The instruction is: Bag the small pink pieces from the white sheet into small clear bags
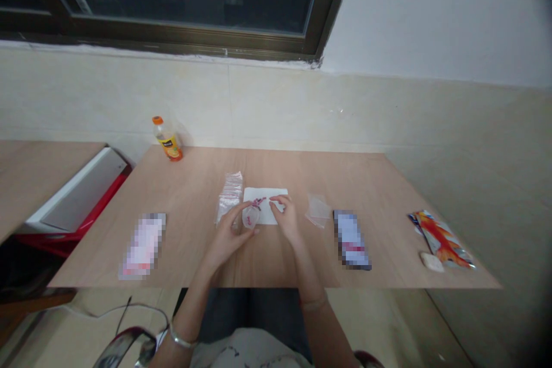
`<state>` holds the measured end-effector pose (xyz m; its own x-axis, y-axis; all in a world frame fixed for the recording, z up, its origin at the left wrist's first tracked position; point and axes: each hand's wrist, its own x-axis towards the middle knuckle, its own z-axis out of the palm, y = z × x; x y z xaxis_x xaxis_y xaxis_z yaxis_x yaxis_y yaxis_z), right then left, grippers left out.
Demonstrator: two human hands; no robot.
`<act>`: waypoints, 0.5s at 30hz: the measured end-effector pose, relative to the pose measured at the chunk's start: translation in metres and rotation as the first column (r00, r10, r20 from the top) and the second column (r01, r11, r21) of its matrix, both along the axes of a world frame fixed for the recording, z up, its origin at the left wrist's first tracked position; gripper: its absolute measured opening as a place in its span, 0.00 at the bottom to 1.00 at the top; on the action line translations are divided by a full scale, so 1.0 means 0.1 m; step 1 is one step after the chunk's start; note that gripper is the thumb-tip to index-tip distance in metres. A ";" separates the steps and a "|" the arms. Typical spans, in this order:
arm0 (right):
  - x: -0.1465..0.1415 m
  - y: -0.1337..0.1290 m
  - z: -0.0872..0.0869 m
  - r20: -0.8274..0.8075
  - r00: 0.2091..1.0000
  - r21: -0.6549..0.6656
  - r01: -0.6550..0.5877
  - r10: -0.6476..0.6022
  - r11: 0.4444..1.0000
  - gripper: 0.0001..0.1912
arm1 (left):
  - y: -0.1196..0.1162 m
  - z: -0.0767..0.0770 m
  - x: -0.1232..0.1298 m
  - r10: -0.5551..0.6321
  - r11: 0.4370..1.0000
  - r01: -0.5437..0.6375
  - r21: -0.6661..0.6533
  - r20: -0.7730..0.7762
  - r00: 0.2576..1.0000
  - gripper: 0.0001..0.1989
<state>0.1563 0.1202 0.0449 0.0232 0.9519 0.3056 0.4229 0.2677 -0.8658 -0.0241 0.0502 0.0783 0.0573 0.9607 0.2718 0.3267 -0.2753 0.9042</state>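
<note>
At the middle of the wooden table, my left hand (230, 234) is curled round a small clear round container (250, 217) with a few pinkish bits in it. A white sheet (268, 217) lies flat under and behind the container, with small dark pink pieces (259, 202) on it. Over the sheet's right part is my right hand (285, 215), its thumb and forefinger bent toward each other; whether anything small is between them is too small to tell. A stack of clear plastic bags (230, 194) lies left of the sheet.
More clear bags (318, 210) and a blurred phone (352, 240) lie to the right. A blurred pink item (144, 246) is at the left, a juice bottle (169, 141) at the back left. An orange packet (444, 240) and a white case (432, 261) sit far right.
</note>
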 end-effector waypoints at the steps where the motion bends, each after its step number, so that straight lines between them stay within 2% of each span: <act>1: -0.01 0.05 -0.12 0.031 0.999 -0.030 0.016 -0.015 0.999 0.07 | 0.01 -0.01 -0.01 0.008 1.000 -0.008 -0.004 0.005 1.000 0.27; 3: -0.05 0.13 -0.31 0.095 0.995 -0.080 0.027 -0.019 0.996 0.07 | 0.02 -0.03 -0.04 0.023 1.000 -0.023 -0.016 0.023 0.999 0.28; 6: -0.12 0.18 -0.48 0.178 0.984 -0.113 0.031 -0.010 0.993 0.08 | 0.03 -0.07 -0.07 0.032 0.998 -0.030 -0.049 0.051 0.998 0.29; 11: -0.19 0.30 -0.57 0.310 0.949 -0.094 0.086 -0.053 0.992 0.15 | 0.04 -0.07 -0.11 0.047 0.996 -0.043 -0.077 0.062 0.997 0.29; 15: -0.20 0.40 -0.58 0.431 0.900 -0.078 0.114 -0.070 0.990 0.14 | 0.04 -0.06 -0.12 0.048 0.997 -0.043 -0.071 0.070 0.996 0.28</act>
